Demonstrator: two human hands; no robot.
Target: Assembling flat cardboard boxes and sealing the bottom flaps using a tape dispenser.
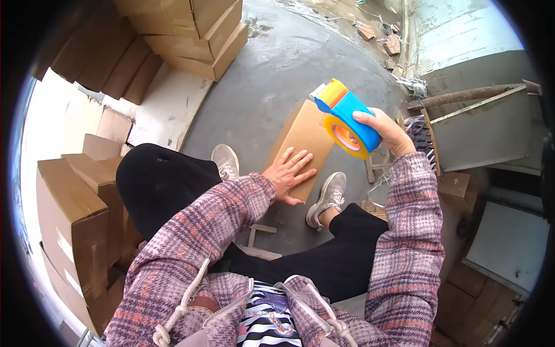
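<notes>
Between my feet a narrow brown cardboard box (305,134) stands on the grey floor, its long side running away from me. My left hand (291,174) lies flat on the near part of its top, fingers spread. In my right hand (386,130) is a blue and orange tape dispenser (354,115) with a yellow roll of tape, gripped by its blue body. The dispenser's toothed end points to the far left, over the far right edge of the box. Whether tape touches the cardboard there I cannot tell.
Stacked cardboard boxes (193,34) stand at the far left on a pale board (167,107). More boxes (75,214) are piled beside my left knee. On the right are a wooden pole (462,97), a grey panel (483,130) and another carton (457,185). Rubble (392,45) lies far right.
</notes>
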